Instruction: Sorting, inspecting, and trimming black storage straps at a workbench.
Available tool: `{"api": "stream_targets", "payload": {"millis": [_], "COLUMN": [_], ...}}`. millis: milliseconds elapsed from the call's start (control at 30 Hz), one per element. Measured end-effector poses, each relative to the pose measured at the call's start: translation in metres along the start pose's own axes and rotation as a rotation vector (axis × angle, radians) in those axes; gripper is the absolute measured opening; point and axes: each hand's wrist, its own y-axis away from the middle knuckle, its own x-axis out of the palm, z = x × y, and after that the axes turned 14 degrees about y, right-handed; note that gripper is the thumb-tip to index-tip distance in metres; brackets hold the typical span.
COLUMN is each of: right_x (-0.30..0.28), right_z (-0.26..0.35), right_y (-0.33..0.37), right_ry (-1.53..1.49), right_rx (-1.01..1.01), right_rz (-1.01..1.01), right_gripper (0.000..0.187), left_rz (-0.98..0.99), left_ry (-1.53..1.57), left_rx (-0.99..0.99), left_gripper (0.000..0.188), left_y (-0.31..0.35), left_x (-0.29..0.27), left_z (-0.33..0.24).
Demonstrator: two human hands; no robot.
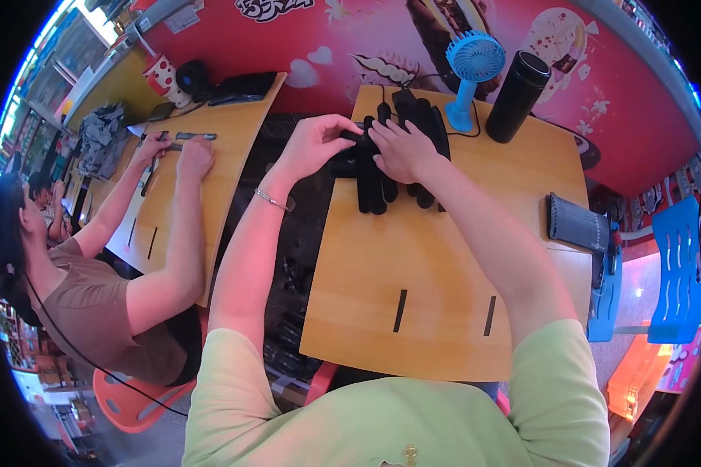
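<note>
Several long black rolls (378, 187), soft-looking and lying side by side, form a pile at the far side of my table. My left hand (313, 149) comes at the pile from its left, and its thumb and forefinger close on the edge of a black roll. On top of the pile lies my right hand (403, 149), its fingers stretched out flat across the rolls. Parts of the pile are hidden under that hand. Two thin black strips (399, 310) show on the near part of the wooden table (350, 288).
Behind the rolls stand a blue handheld fan (461, 101) and a black bottle (518, 97). A dark wallet (576, 223) lies at the right edge, near blue chairs (675, 268). To the left, across a gap, a person (113, 300) works at another table (237, 117).
</note>
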Motion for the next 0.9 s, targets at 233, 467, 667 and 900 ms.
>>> {"api": "stream_targets", "payload": {"millis": [233, 467, 667, 900], "right_x": [-0.001, -0.007, -0.007, -0.008], "right_z": [0.001, 0.002, 0.007, 0.008], "right_y": [0.002, -0.001, 0.001, 0.003], "right_ry": [-0.003, -0.057, -0.042, -0.054], "right_rx": [0.004, -0.029, -0.007, -0.041], "right_rz": [0.073, 0.086, 0.108, 0.134], "right_gripper": [0.057, 0.059, 0.058, 0.058], "left_rz": [0.024, -0.128, -0.057, 0.002], "left_ry": [-0.132, -0.058, -0.121, -0.181], "left_rx": [0.082, 0.168, 0.160, 0.172], "left_gripper": [0.019, 0.017, 0.018, 0.019], "left_y": [0.015, 0.004, 0.012, 0.039], "left_x": [0.015, 0.002, 0.005, 0.011], "left_z": [-0.008, 0.015, 0.015, 0.007]}}
